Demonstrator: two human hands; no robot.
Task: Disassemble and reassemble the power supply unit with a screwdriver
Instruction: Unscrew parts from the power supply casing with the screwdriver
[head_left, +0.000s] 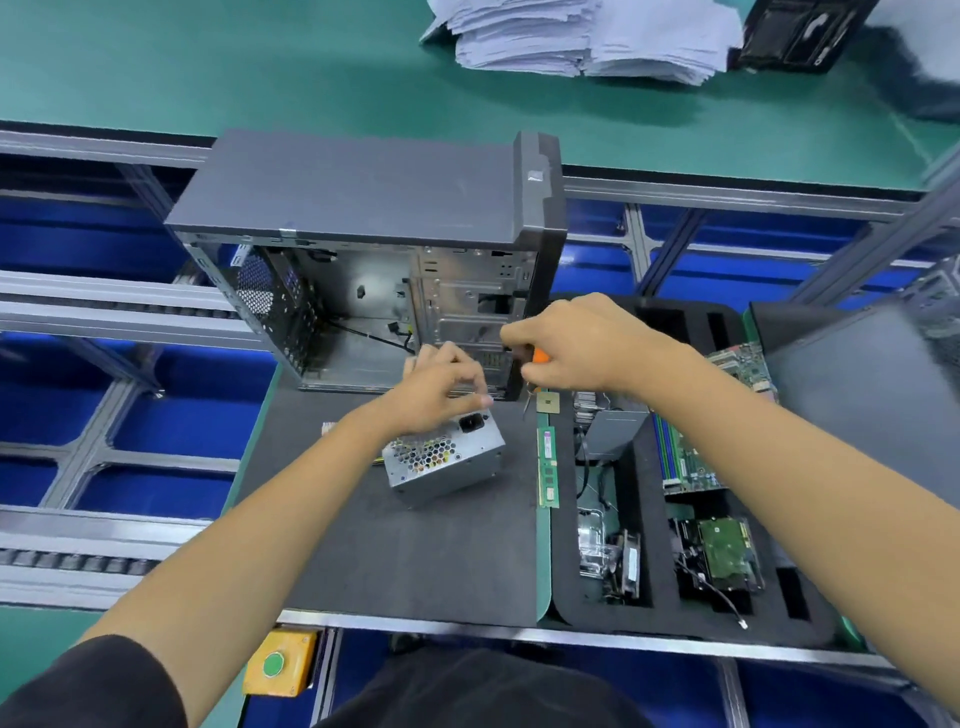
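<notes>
- On the dark grey foam mat (415, 545) of the desk, just in front of the open computer case (363, 249), sits the silver metal power supply unit (444, 462) with its honeycomb vent grille turned up toward the camera and its black power socket at the far end
- Its long axis runs from near-left to far-right, tilted across the mat; the far, socket end is the one under the hands
- Left hand (441, 387) is nearer: fingers curled down over the unit's far top edge, touching it, apparently steadying it; whether they pinch a screw is too small to tell
- Right hand (576, 345) hovers just beyond and right of the unit, closed around the orange-and-black handle of a screwdriver (535, 357), whose tip is hidden
- My judgement: the tool must travel left and down to reach the socket face
- Count: one power supply, one screwdriver, one case, two hands, one green memory stick (548, 467), one black foam parts tray (691, 519)
</notes>
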